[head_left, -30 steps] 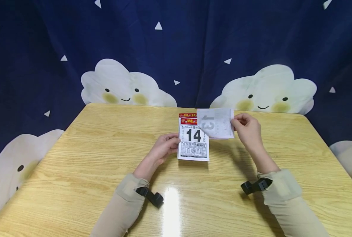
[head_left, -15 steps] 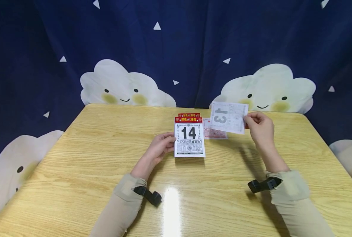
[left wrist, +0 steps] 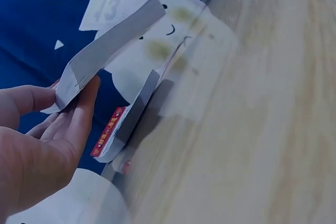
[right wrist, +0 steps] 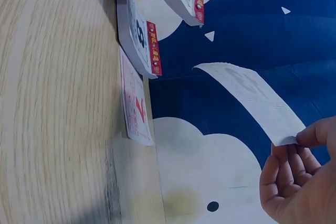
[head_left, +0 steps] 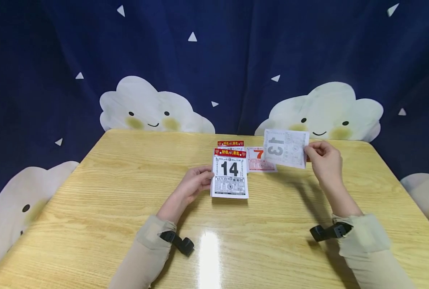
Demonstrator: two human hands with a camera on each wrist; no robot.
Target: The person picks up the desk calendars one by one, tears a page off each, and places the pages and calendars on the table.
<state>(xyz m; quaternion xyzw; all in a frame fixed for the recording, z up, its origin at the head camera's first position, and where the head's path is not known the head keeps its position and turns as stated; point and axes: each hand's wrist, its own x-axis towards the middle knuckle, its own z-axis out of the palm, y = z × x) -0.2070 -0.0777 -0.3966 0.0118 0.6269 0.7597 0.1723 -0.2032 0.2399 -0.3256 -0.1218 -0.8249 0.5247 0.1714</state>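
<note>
My left hand (head_left: 193,184) grips the left edge of a tear-off calendar (head_left: 230,178) with a red header and a large black 14. In the left wrist view, this thick pad (left wrist: 105,51) is held above the table, thumb on one face and fingers behind. A loose calendar sheet (head_left: 286,147) is pinched at its right edge by my right hand (head_left: 325,162). A faded 13 shows through its back, turned sideways. The right wrist view has this sheet (right wrist: 252,95) bending in the air, apart from the pad.
Behind the held pad, a second tear-off calendar (right wrist: 137,38) showing 8 lies on the wooden table (head_left: 128,180). Beside it is a sheet with a red 7 (head_left: 257,160). A dark blue curtain (head_left: 236,60) with clouds hangs along the far edge.
The 13 sheet has moved right, off the 14 calendar, in my right hand. The red header and the red 7 sheet are now uncovered. My left hand has shifted slightly left with the pad.
</note>
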